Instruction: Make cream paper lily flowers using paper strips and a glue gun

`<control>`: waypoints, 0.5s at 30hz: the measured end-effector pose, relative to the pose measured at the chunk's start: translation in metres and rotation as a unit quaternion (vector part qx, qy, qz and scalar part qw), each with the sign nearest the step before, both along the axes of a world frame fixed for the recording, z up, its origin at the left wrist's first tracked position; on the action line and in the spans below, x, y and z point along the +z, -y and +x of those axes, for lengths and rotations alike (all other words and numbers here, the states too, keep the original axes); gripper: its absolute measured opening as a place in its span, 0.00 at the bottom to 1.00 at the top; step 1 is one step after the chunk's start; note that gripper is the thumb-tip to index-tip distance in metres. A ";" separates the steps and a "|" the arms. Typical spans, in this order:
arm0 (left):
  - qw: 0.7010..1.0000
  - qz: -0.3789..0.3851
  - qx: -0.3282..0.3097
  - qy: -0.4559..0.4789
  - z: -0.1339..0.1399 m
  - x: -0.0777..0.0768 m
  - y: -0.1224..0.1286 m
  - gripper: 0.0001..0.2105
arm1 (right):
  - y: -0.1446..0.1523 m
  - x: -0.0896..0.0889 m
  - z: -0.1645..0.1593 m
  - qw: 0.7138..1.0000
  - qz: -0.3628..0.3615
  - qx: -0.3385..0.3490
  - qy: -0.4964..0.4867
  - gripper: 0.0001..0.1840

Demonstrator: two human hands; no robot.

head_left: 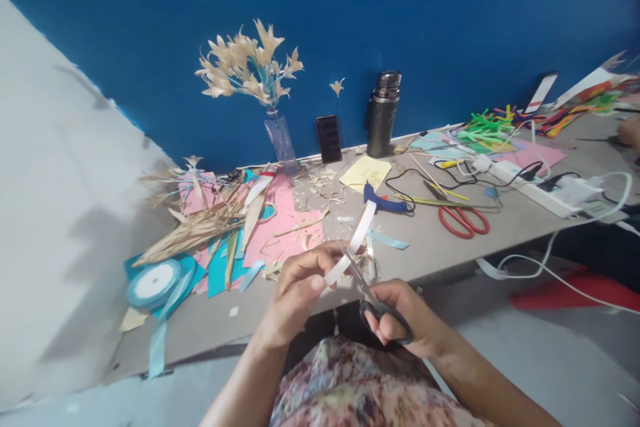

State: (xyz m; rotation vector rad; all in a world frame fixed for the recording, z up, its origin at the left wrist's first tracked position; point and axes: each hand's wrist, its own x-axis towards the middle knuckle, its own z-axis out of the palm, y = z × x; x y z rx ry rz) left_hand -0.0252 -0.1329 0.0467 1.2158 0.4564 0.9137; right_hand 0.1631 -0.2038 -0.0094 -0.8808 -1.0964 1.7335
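Between the thumb and fingers of my left hand [305, 283] is one end of a narrow white strip [361, 230], whose far end sticks up over the table. My right hand [403, 317] has its fingers in the black handles of a pair of scissors [363, 283]. The blades point up and left and meet the strip near my left fingers; whether they have cut into it I cannot tell. Just beyond the strip lies a blue glue gun [383, 200]. Scraps of dried husk and light blue ribbon are scattered by my left hand.
A roll of light blue ribbon [155, 283] and a bundle of dried husks [195, 233] lie at left. Along the wall stand a bottle of husk flowers [281, 140], a phone [329, 139] and a thermos [384, 117]. Red-handled scissors [463, 221] and a power strip [535, 190] lie right.
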 end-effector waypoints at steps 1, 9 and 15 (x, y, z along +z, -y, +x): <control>1.000 -0.002 0.001 -0.003 -0.001 -0.001 0.001 0.17 | 0.001 -0.002 -0.002 1.000 -0.003 -0.007 -0.001 0.40; 1.000 -0.023 0.007 0.005 -0.008 -0.007 0.009 0.15 | 0.021 0.003 0.033 0.974 0.055 -0.045 0.215 0.38; 0.998 -0.050 0.028 0.036 -0.019 -0.009 0.013 0.16 | 0.005 0.007 0.101 0.695 0.073 -0.184 0.691 0.19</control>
